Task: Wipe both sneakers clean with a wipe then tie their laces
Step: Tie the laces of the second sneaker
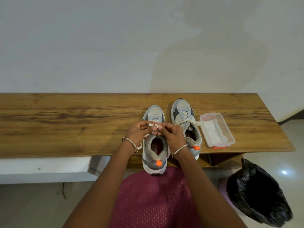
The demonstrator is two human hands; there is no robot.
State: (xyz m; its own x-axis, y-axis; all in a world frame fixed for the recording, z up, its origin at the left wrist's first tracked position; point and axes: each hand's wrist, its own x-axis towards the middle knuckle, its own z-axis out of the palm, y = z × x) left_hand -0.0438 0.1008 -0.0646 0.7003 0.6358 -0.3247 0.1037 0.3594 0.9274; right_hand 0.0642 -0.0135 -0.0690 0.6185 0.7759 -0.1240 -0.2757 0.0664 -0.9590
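Both hands sit right over the near sneaker (pixel 155 155). The left hand (pixel 136 131) and right hand (pixel 173 134) each pinch its lace (pixel 152 125) with curled fingers, tips almost meeting. The shoe runs straight away from the fingers, with its heel below the wrists. A loose tail drops off under the left hand, so I'd guess that side pulls next. The other sneaker (pixel 184 116), just right of the right hand, looks tied already.
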